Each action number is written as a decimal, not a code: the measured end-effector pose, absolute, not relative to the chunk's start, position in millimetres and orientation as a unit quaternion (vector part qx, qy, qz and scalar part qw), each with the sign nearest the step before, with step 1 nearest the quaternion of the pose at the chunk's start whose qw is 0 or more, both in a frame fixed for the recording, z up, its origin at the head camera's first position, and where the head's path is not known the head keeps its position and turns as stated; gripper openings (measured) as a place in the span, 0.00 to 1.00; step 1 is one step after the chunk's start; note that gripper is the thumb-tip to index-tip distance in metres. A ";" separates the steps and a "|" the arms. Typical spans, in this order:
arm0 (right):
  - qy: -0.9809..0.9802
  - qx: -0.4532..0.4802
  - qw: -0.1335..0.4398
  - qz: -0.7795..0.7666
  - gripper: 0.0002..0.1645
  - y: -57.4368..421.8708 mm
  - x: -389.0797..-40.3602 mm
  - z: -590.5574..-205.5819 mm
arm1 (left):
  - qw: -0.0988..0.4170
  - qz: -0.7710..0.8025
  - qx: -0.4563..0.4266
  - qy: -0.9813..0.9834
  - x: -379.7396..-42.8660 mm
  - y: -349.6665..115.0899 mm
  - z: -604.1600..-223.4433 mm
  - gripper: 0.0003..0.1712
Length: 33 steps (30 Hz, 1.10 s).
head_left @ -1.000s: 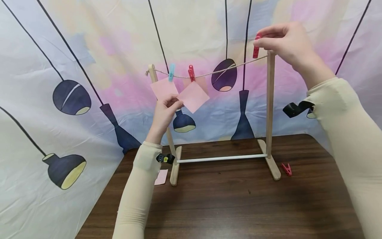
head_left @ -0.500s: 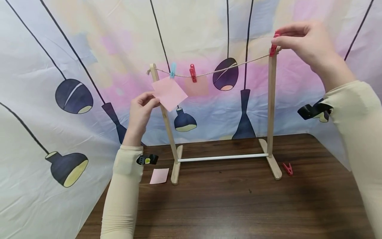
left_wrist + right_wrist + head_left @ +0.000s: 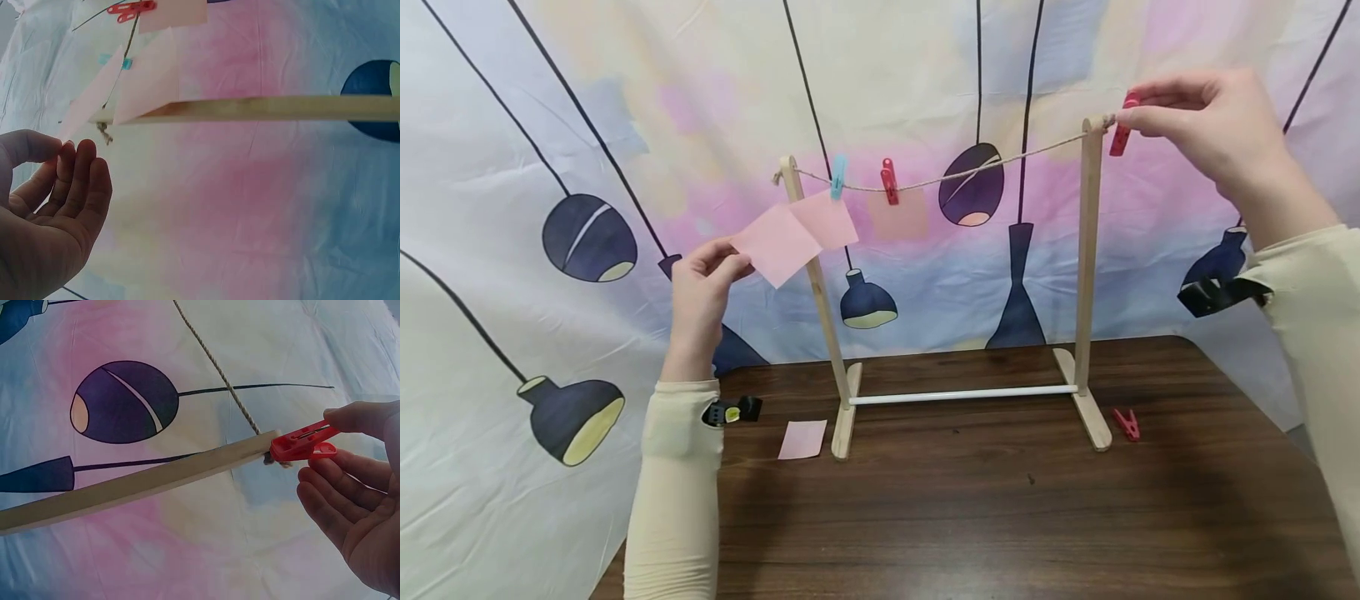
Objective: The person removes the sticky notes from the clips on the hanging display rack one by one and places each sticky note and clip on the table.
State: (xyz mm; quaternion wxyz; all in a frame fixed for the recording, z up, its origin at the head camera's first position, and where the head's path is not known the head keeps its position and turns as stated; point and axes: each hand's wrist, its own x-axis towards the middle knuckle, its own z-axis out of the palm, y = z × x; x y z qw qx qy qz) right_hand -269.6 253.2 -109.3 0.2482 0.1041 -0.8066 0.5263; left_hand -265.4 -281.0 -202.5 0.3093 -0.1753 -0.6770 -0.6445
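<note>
Backdrop (image 3: 715,83): pastel cloth printed with dark hanging lamps, behind the far edge of the table (image 3: 970,517).
Table: dark brown, wood-grained.
Wooden rack (image 3: 1082,358): toward that edge, a white rod (image 3: 962,394) low between its posts, a cord (image 3: 245,410) strung between their tops.
Right hand (image 3: 1225,125): thumb and fingers clamped on a red clothespin (image 3: 292,446) just beside the top of the right post (image 3: 1087,250); whether the two touch I cannot tell.
Left hand (image 3: 696,304): thumb and fingers pinched on one corner of a pink sheet (image 3: 777,246), tilted in the air by the left post (image 3: 828,325).
Hanging pink paper (image 3: 838,218): under a blue clothespin (image 3: 838,177) near the cord's left end, seen partly behind the held sheet.
Peach paper (image 3: 902,218): beneath a second red clothespin (image 3: 890,181), right of the blue one.
Loose pink paper (image 3: 802,439): flat near the table's left edge.
Loose red clothespin (image 3: 1126,425): toward the table's far right corner.
</note>
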 end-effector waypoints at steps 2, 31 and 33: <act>-0.811 0.101 0.248 0.520 0.20 255.0 -268.2 -111.8 | 0.315 -0.639 -0.171 -0.681 -261.8 -285.7 -202.7 0.07; -0.849 0.031 0.222 0.479 0.30 288.7 -260.8 -192.3 | 0.305 -0.653 -0.056 -0.691 -243.1 -349.0 -241.5 0.08; -0.858 0.022 0.224 0.462 0.32 290.6 -261.1 -200.7 | 0.300 -0.647 -0.038 -0.700 -243.0 -352.2 -246.5 0.09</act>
